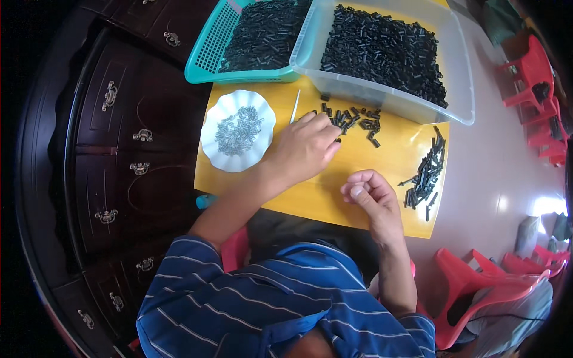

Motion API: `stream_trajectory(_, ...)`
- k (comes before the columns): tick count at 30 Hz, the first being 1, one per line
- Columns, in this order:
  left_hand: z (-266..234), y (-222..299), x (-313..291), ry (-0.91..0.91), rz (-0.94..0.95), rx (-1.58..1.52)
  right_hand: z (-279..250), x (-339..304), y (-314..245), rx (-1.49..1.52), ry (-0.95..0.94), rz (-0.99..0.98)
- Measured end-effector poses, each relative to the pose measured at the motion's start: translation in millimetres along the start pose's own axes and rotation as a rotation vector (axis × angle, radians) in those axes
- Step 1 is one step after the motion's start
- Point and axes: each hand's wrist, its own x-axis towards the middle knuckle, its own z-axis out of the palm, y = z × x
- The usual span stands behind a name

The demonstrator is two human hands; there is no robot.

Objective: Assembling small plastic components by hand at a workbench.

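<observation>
My left hand (pixel 307 146) reaches over the yellow tabletop (pixel 298 194), its fingers bent down at the near left edge of a loose group of short black tubes (pixel 370 124). A dark piece shows by its fingertips; whether it is gripped is hidden. Closer to my body, my right hand (pixel 377 203) is raised over the table's near edge, fingers curled and thumb against them. Anything between those fingers is too small to make out. Left of my left hand stands a white scalloped plate (pixel 211 150) holding many small clear pieces. A thin white stick (pixel 295 106) lies beyond my left hand.
At the back stand a teal basket (pixel 200 67) and a translucent bin (pixel 382 94), both full of black parts. Longer black pieces (pixel 425 176) lie at the right table edge. A dark drawer cabinet (pixel 119 131) flanks the left; red plastic chairs (pixel 459 280) stand right.
</observation>
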Motion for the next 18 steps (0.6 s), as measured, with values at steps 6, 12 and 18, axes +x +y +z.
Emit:
stream_trajectory(6,11.4,1.7,4.3,-0.068,0.005,0.031,-0.9,0.1,0.8,-0.01,-0.013,-0.017)
stream_trajectory(12,-10.6,18.5,2.9,-0.007,-0.003,-0.315,0.2,2.8,-2.3,-0.027,0.052,-0.059)
stream_trajectory(18,-19.8,37.7,-13.3,0.035,0.003,-0.528,-1.4,3.0,-0.9,0.12,0.035,-0.034)
